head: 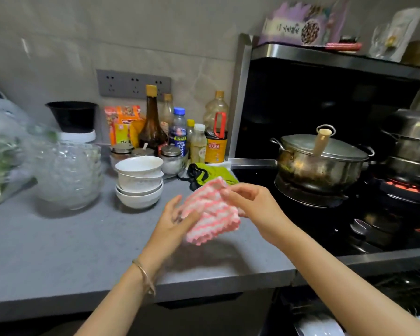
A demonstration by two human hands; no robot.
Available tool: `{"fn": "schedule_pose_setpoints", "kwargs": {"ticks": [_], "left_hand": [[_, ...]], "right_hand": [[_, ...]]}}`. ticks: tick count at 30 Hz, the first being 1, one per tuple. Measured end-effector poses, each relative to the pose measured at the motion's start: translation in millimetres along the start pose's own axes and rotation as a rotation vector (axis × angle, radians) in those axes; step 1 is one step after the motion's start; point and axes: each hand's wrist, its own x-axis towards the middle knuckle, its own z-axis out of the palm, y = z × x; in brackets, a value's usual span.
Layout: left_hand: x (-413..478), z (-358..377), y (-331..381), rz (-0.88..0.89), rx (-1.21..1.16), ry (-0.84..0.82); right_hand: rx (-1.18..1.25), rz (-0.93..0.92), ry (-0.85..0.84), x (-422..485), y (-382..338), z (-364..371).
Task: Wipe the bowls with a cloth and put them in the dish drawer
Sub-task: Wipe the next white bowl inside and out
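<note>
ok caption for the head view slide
Left hand and right hand hold a pink-and-white striped cloth near stacked white ceramic bowls.

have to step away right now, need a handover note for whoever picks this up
Left hand: holds the cloth at its lower left, thumb over it.
Right hand: pinches the cloth's top edge. The cloth is in the air above the counter.
Bowls: white, stacked on the counter left of the hands; neither hand touches them.
Done: cloth in hand, nothing more visible.
Left: wipe each bowl and put it in the dish drawer. White dishes show below the counter at the bottom edge; I cannot tell if that is the drawer.
</note>
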Motion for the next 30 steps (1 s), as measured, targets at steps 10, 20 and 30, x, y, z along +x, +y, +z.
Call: {"fn": "schedule_pose_setpoints", "kwargs": {"ticks": [10, 20, 30], "left_hand": [[1.9, -36.5, 23.1, 0.011, -0.117, 0.154], [36.3, -52.3, 47.4, 0.396, 0.628, -0.001], [98.4, -117.6, 49.2, 0.365, 1.189, 0.245]], "right_hand": [[0.273, 0.230, -0.213, 8.1, 26.5, 28.5], [0.181, 0.247, -0.526, 35.4, 24.2, 56.9], [0.282, 0.407, -0.317, 64.4, 32.8, 78.9]]}}
